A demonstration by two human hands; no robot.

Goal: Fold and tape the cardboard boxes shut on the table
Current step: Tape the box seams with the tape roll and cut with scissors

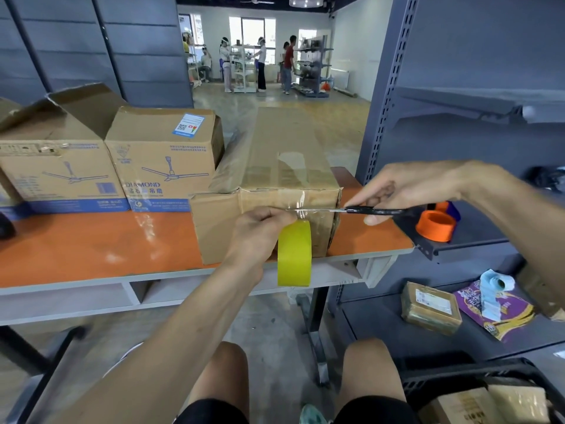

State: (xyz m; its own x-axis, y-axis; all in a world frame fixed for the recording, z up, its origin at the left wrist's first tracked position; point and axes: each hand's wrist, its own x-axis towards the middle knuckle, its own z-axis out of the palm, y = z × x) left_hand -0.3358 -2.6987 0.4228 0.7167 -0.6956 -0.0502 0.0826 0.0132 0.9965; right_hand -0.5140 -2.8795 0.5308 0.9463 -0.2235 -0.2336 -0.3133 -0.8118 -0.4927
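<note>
A long cardboard box (284, 166) lies in the centre of the frame on the orange surface (107, 249). Its near end faces the camera at the surface's front edge, and its length runs away toward the top of the frame. Its top flaps are down, and glossy clear tape crosses the top and comes down over the near end.

The left hand (260, 231), at centre frame, has its fingers curled round a roll of yellow tape (294, 255). It holds the roll against the box's near face, and the roll hangs down past the surface's edge. A short strip of clear tape (301, 206) runs from the roll up to the box face.

The right hand (406, 188) comes in from the right of the frame and grips the black handles of a pair of scissors (367, 211). The thin blades point left, level with the strip and reaching it just above the roll. I cannot tell whether the blades are parted.

In the left of the frame two printed ceiling-fan boxes stand side by side on the surface. The closed fan box (162, 160) touches the long box's side, and the open fan box (55, 166) beside it has its flaps raised. On the right of the frame a grey shelf (477, 237) carries an orange tape roll (435, 226). A small wrapped parcel (431, 307) sits on the shelf board below it.
</note>
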